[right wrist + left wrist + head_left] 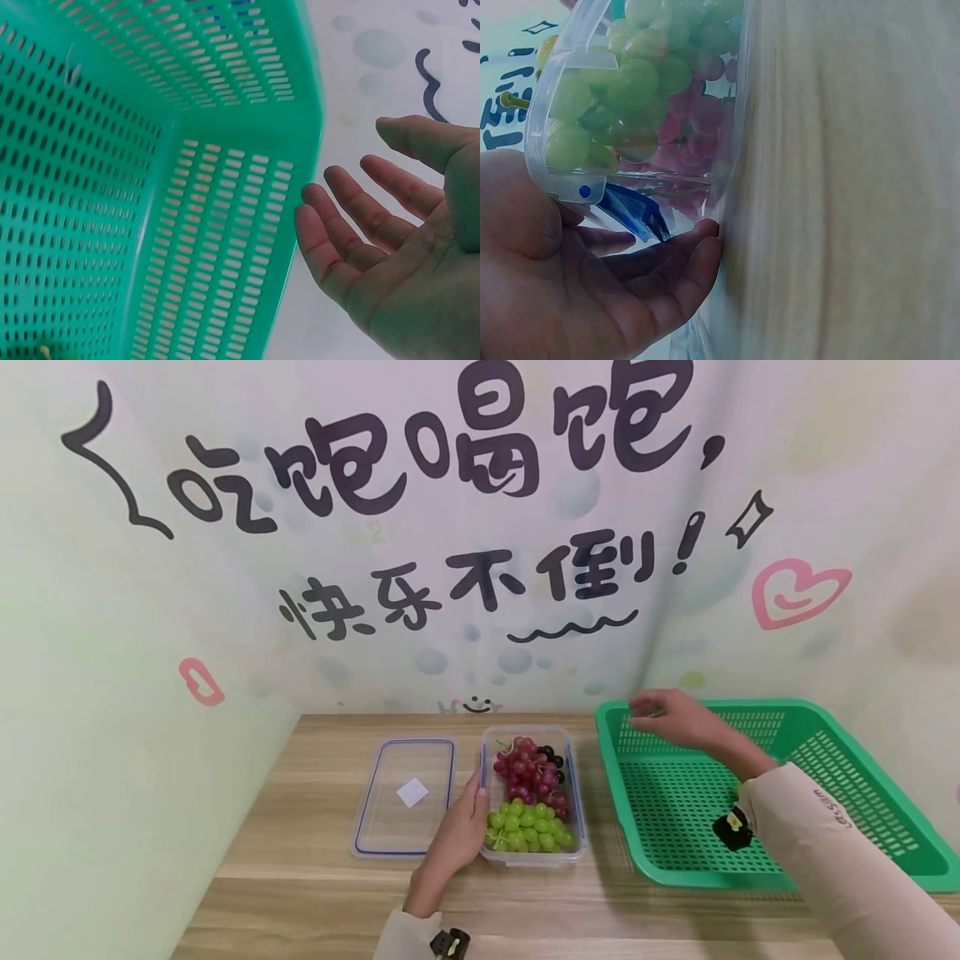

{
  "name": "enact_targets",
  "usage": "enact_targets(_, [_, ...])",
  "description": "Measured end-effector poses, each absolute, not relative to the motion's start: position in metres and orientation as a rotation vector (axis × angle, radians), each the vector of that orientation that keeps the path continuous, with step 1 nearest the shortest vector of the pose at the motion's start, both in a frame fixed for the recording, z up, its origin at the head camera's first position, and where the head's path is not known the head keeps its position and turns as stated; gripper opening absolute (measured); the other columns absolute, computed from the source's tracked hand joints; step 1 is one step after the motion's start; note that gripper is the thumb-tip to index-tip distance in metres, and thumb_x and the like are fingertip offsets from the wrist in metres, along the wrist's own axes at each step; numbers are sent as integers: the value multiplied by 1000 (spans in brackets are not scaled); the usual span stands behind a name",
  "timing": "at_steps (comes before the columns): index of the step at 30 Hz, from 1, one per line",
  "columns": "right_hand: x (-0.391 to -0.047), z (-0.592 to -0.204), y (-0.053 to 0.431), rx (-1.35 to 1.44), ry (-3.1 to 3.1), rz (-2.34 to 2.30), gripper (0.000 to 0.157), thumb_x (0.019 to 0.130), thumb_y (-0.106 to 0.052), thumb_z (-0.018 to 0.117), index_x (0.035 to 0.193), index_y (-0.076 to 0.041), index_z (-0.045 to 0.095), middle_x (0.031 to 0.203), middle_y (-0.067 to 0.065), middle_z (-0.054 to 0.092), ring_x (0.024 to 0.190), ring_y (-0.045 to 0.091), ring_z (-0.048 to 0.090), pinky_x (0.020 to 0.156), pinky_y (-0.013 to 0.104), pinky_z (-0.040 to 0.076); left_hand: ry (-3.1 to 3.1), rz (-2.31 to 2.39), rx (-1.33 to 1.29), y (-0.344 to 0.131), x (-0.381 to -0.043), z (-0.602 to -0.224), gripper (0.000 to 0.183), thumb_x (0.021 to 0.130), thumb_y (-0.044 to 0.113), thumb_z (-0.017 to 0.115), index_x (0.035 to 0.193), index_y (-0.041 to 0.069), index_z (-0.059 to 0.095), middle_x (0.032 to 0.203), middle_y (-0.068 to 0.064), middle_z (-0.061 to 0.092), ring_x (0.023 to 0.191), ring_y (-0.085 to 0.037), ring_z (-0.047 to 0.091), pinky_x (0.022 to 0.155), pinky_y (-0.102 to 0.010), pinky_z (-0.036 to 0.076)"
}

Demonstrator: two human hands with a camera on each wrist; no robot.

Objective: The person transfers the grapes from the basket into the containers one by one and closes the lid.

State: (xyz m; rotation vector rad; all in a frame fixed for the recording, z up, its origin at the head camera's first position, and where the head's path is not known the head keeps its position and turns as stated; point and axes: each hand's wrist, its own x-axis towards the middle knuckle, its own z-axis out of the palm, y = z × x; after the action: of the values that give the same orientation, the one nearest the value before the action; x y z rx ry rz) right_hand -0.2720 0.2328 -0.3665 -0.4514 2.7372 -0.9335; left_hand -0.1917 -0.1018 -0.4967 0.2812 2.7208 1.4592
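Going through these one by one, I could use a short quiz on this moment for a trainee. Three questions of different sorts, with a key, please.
1. Which grapes in the container lie nearest the person?
a) black
b) red
c) green

2. True or false: the right hand is holding a bunch.

3. Fill in: the lid lies on the table, on the person's ___ side of the container.

Key:
1. c, the green grapes.
2. False; its fingers are spread and hold nothing.
3. left.

Seemingly a dining corner: wood-grain counter (300,827) against a wall (375,681) with 2 lines of Chinese lettering (489,587) about eating.
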Motion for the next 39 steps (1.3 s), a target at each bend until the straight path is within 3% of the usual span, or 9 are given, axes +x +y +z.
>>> enact_targets(8, [-272, -369, 251, -420, 2701, -872, 54, 101, -30, 58, 139, 7, 48, 133, 32, 54, 122, 49, 52, 91, 56, 53, 2716, 1461, 259, -103, -191, -498, 52, 110, 22, 27, 155, -5, 23, 154, -30, 33, 141, -47, 33, 116, -58, 29])
enact_targets(27, [-264, -379, 292, -449, 2815, -582, 66, 94, -32, 67, 138, 13, 45, 135, 39, 48, 121, 57, 47, 88, 64, 50, 2716, 1466, 276, -104, -193, -497, 52, 110, 21, 26, 154, -7, 22, 154, -31, 31, 142, -47, 31, 117, -59, 27])
enact_targets(39, [-260, -391, 320, -338, 2787, -413, 82, 87, -37, 74, 139, 17, 40, 139, 45, 36, 122, 64, 38, 90, 69, 44, 2686, 1474, 242, -103, -192, -497, 56, 111, 30, 24, 156, -2, 20, 156, -27, 31, 143, -44, 32, 117, -56, 29])
